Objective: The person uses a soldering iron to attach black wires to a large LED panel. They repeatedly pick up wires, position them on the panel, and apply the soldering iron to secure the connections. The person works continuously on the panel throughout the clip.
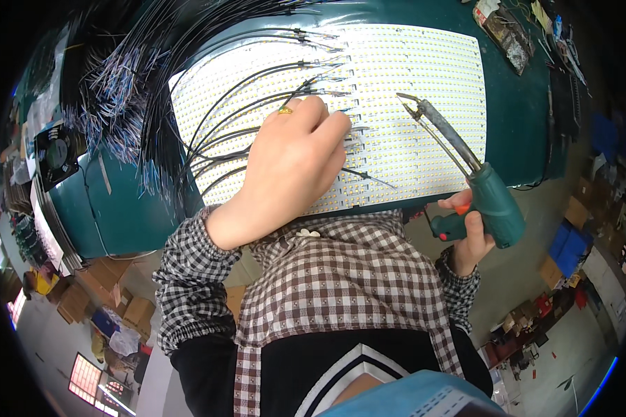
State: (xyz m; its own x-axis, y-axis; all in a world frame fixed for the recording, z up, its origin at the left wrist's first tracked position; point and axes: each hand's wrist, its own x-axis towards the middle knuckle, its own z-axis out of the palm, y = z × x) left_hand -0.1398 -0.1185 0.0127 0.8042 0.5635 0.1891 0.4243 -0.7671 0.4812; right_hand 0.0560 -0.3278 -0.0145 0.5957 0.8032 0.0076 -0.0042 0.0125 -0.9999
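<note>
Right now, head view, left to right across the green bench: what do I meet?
Black fan → bundle of coloured wire tips → left hand → green soldering gun.

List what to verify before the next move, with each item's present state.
1. Soldering gun gripped in the right hand: ok.
2. Gun's tip apart from the left hand: ok, it is to the right of that hand.
3. White panel resting on the green table: ok.
4. Panel's left half unobstructed: not ok, black wires and the left hand cover parts of it.
5. Wire pinched firmly by the left hand: cannot tell, the fingertips are partly hidden.
6. Tip hot: cannot tell.
</note>
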